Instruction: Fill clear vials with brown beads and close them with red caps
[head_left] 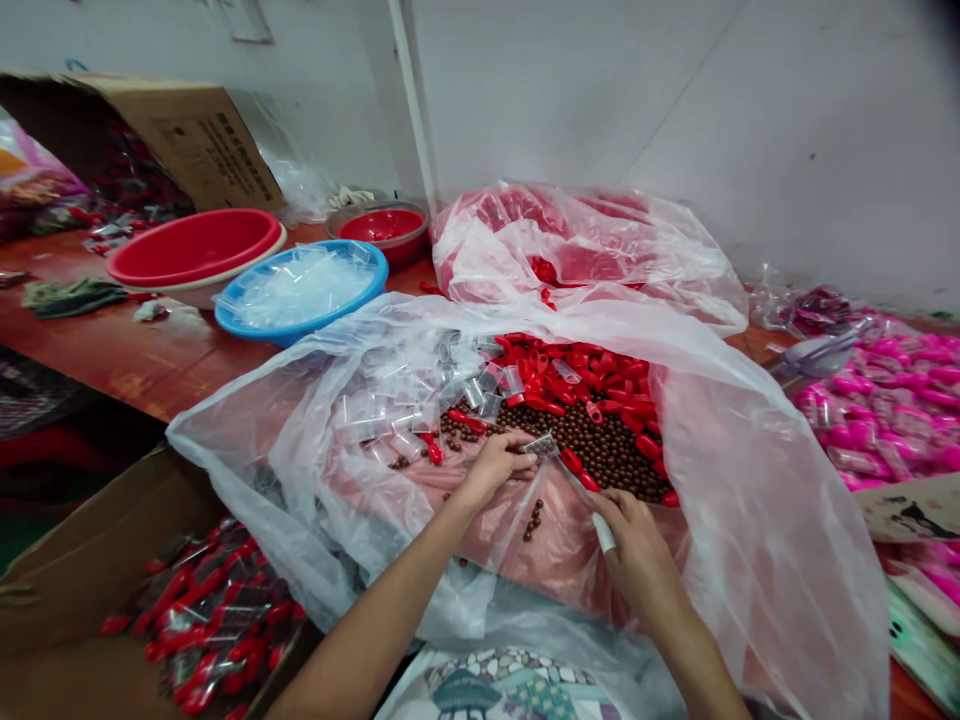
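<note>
My left hand (497,462) is closed, its thumb and fingers pinching a small clear plastic tube (541,447) over the front of the pile. My right hand (634,530) has white tape round one finger. Its fingertips are closed at a red plastic cap (588,482), with another red cap (570,460) just beyond. Brown round beads (611,445) lie heaped on a large translucent plastic sheet (757,500). Behind them is a mound of red caps (577,370); clear tubes (397,400) are piled at the left. A few loose beads (533,520) rest between my hands.
A blue basin (375,270) of clear plastic pieces and a red basin (202,245) stand back left. Filled red-capped tubes lie in a cardboard box (67,540) below left. Pink-capped tubes (900,400) are heaped right. A plastic bag (585,240) of red pieces sits against the wall.
</note>
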